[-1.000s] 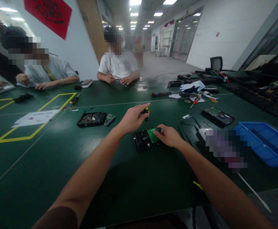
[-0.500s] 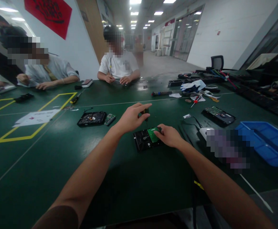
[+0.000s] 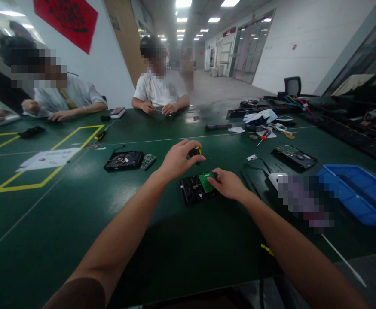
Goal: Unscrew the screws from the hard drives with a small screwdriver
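Note:
A black hard drive (image 3: 192,191) with a green circuit board (image 3: 206,182) on its upper face lies on the table in front of me. My left hand (image 3: 180,159) is closed around the yellow-and-black handle of a screwdriver (image 3: 197,151). It stands nearly upright, and its thin shaft points down at the drive; the contact of the tip is too small to make out. My right hand (image 3: 228,183) grips the drive's right side, thumb over the board, and covers that end.
Left of the drive lie another hard drive (image 3: 123,160) and a loose circuit board (image 3: 148,161). To the right are a third hard drive (image 3: 294,157), a blue tray (image 3: 362,193), and a red-handled screwdriver (image 3: 264,136). Two people sit across the green table (image 3: 78,231).
The fingers of my left hand have curled and turned slightly about the screwdriver handle, showing more of its yellow. My right hand and the hard drive stay nearly in place.

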Demonstrator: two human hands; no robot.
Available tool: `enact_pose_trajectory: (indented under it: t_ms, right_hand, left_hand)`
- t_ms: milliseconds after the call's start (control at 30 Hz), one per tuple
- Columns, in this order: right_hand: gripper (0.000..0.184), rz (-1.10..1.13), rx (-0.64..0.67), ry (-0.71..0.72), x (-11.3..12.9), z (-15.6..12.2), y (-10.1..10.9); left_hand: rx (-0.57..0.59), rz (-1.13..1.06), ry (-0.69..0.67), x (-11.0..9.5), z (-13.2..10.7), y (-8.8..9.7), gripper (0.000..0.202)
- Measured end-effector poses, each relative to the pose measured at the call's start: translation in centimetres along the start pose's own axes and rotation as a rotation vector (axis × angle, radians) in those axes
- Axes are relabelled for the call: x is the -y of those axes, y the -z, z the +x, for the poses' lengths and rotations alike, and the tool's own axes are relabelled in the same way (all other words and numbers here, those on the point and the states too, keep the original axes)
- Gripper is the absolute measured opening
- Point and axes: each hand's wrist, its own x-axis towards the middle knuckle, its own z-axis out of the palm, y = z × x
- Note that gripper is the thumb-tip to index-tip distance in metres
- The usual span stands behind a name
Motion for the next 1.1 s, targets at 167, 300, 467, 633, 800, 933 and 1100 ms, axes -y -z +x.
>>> enact_pose_trajectory:
  t_ms: [167,300,467,633,800,933,1100]
  right_hand:
    - [0.044,-0.013,-0.012,0.007,-0.21,0.03,-0.21]
    - [0.043,0.003,-0.002,-0.007,-0.21,0.07,-0.09]
    - [0.044,0.019,0.005,-0.008,-0.3,0.08,0.05]
    - [0.044,0.011,0.001,-0.001,-0.35,0.04,0.02]
    - [0.043,0.016,0.003,0.011,-0.47,0.12,-0.07]
    - [0.045,0.014,-0.011,0.017,-0.44,0.19,-0.08]
    - [0.043,0.02,0.012,-0.001,-0.17,0.08,0.11]
  left_hand:
    - [0.067,-0.096,-0.05,-0.03,0.03,0.46,0.033]
    - [0.118,-0.157,-0.062,0.1,-0.01,0.81,0.043]
    - [0.202,-0.279,-0.013,0.64,-0.13,0.69,0.046]
    - [0.14,-0.209,-0.04,0.2,-0.11,0.61,0.044]
    - [0.045,-0.094,-0.041,-0.12,0.06,0.49,0.038]
    - [0.075,-0.151,-0.023,0.43,-0.01,0.09,0.047]
    - [0.076,-0.142,-0.035,0.51,-0.1,0.05,0.049]
